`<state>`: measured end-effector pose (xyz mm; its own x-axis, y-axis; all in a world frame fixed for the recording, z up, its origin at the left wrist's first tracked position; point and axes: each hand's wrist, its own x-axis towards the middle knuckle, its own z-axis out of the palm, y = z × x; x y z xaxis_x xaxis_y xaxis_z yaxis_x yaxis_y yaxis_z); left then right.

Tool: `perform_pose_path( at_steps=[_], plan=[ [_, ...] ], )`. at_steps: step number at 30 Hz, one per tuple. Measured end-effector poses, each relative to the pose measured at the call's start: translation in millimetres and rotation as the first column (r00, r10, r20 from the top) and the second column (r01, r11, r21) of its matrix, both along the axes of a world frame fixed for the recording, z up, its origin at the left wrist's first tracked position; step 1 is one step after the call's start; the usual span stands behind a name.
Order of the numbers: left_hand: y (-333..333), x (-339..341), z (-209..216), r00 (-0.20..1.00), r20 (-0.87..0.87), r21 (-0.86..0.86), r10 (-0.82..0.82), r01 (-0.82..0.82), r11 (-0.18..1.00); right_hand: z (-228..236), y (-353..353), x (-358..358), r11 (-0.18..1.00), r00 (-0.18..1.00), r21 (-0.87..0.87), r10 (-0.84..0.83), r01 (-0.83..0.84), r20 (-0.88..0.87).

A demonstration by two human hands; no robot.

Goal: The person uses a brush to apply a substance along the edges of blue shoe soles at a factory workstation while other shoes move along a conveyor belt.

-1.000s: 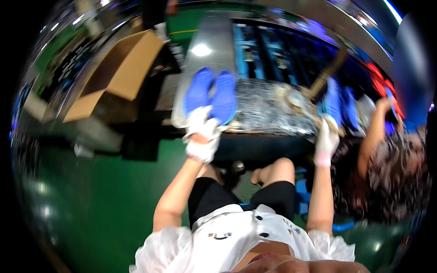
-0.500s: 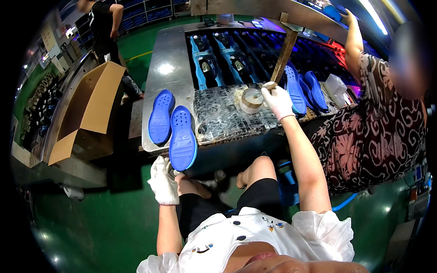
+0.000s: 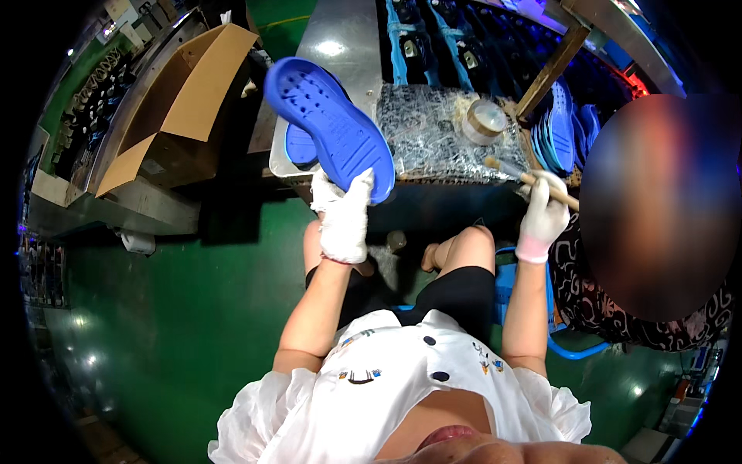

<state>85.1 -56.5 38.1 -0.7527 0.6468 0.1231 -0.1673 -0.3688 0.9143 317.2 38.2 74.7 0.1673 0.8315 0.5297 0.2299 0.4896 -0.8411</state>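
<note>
My left hand (image 3: pixel 344 220), in a white glove, is closed on the heel end of a blue shoe sole (image 3: pixel 332 127), its thumb on the upper face. The sole is tilted up over the table corner, with holes at its far end. Partly hidden beneath it, a second blue sole (image 3: pixel 300 145) lies on the metal tabletop (image 3: pixel 321 73). My right hand (image 3: pixel 545 216), also gloved, grips the wooden handle of a brush (image 3: pixel 510 166), bristles pointing left. Beyond the bristles, a round jar (image 3: pixel 485 122) stands on the plastic-wrapped work surface (image 3: pixel 421 147), apart from the brush.
Several blue soles (image 3: pixel 556 131) lean together right of a wooden post (image 3: pixel 550 69). Behind the work surface are blue and black shoe parts (image 3: pixel 464 54) in rows. An open cardboard box (image 3: pixel 193 85) stands at left. A co-worker in patterned clothing (image 3: pixel 618 309) is close on my right.
My left hand has taken hold of the nearer sole and lifted it. My right hand has drawn the brush back from the jar toward me. The view has shifted.
</note>
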Motion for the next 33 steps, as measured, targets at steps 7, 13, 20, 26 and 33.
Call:
perform_pose_path(
  at_steps=[7,13,20,26,33],
  plan=[
    [-1,46,15,0.938,-0.223,-0.002,0.265,-0.273,0.962,-5,-73,-24,0.951,0.941,0.051,0.31,-0.306,-0.133],
    [-15,68,33,0.982,-0.129,-0.08,0.14,-0.151,0.985,-2,-72,-39,0.917,0.927,0.14,0.367,-0.374,0.075],
    [-14,67,26,0.969,-0.163,-0.008,0.186,-0.19,0.982,6,-71,-37,0.926,0.945,0.195,0.303,-0.323,0.125],
    [-14,61,22,0.963,-0.205,0.012,0.173,-0.175,0.985,13,-72,-34,0.926,0.935,0.181,0.296,-0.331,0.195],
    [-12,62,17,0.95,-0.252,0.001,0.185,-0.191,0.982,14,-76,-36,0.919,0.92,0.157,0.325,-0.361,0.218]
  ],
)
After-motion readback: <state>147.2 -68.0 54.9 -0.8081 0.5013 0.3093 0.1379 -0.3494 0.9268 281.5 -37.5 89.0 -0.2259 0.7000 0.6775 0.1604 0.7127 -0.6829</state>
